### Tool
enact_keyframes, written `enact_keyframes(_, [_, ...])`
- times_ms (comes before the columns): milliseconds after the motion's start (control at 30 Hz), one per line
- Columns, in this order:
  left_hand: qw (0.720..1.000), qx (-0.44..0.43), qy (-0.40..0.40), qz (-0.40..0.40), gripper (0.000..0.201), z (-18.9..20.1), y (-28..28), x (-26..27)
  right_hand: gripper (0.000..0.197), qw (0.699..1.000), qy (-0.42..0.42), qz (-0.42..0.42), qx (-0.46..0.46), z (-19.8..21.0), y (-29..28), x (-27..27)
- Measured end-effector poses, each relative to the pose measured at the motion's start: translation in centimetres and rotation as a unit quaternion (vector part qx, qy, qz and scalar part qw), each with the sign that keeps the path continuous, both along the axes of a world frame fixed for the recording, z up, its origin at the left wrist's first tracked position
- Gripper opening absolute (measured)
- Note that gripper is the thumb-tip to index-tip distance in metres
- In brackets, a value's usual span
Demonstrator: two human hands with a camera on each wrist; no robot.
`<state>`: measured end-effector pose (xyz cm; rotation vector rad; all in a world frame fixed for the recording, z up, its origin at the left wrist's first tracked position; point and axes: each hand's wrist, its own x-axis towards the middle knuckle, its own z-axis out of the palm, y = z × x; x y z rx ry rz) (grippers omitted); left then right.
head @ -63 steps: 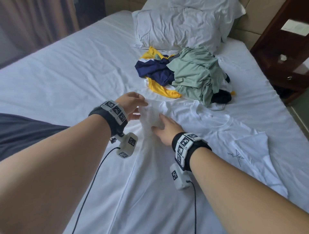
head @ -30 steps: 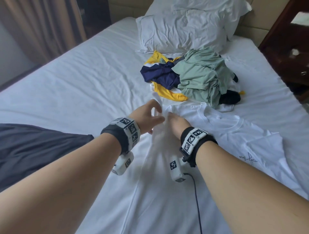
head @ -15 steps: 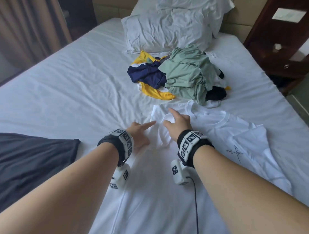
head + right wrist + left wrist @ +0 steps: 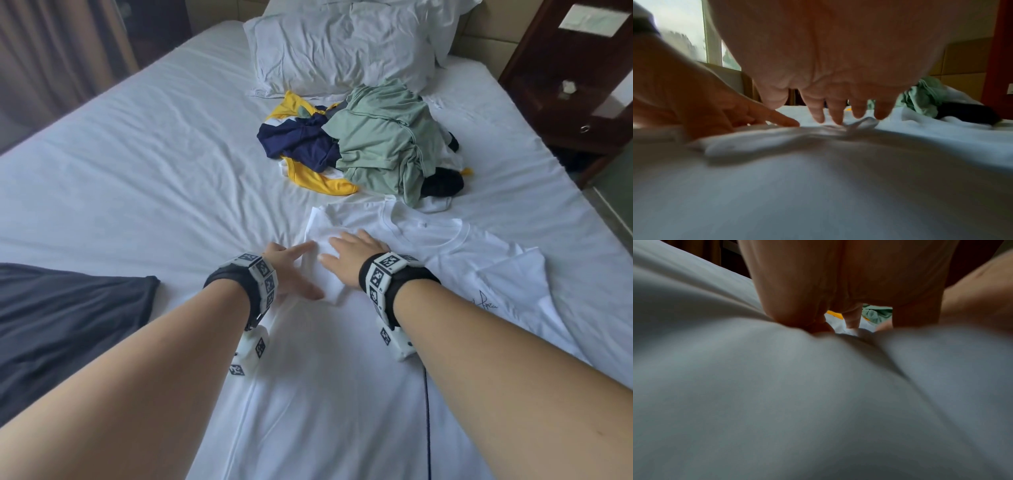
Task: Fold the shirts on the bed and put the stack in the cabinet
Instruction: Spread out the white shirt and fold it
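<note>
Bed (image 4: 144, 164) | white shirt (image 4: 428, 274) sleeve folded in | left hand (image 4: 291, 274), right hand (image 4: 356, 255) flat, fingers spread, seemingly pressing | smooth outward before next fold

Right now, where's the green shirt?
In the head view, the green shirt lies crumpled mid-bed, just before the pillow, right of the navy-and-yellow shirt.

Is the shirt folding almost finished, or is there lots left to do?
Lots left. Nothing looks finished: no folded stack shows on the bed. In hand: the white shirt lies spread out, and the left hand and right hand press flat on its turned-in sleeve. Left: the rest of that shirt, then the crumpled pile by the pillow, with the green shirt and the navy and yellow one. Then the cabinet.
</note>
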<state>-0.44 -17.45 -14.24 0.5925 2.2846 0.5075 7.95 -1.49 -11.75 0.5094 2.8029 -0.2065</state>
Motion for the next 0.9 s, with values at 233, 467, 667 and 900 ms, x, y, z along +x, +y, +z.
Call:
enact_keyframes(233, [0.999, -0.036, 0.025, -0.032, 0.14, -0.4, 0.0, -0.7, 0.124, 0.995, -0.093, -0.042, -0.007, -3.0, 0.9, 2.0])
enact_keyframes(467, [0.997, -0.039, -0.018, -0.064, 0.139, -1.1, 0.2, -3.0, 0.137, 0.993, -0.107, -0.038, -0.01, -4.8, 1.1, 1.8])
enact_keyframes(667, [0.998, 0.009, -0.061, 0.018, 0.109, -0.8, 1.4, -3.1, 0.129, 0.995, -0.072, -0.051, -0.048, -3.1, 0.8, 2.5])
enact_keyframes(900, [0.991, 0.078, 0.067, 0.091, 0.078, 2.8, 0.2, 3.0, 0.076, 0.968, 0.03, -0.19, -0.16, 1.9, 6.1, 13.7])
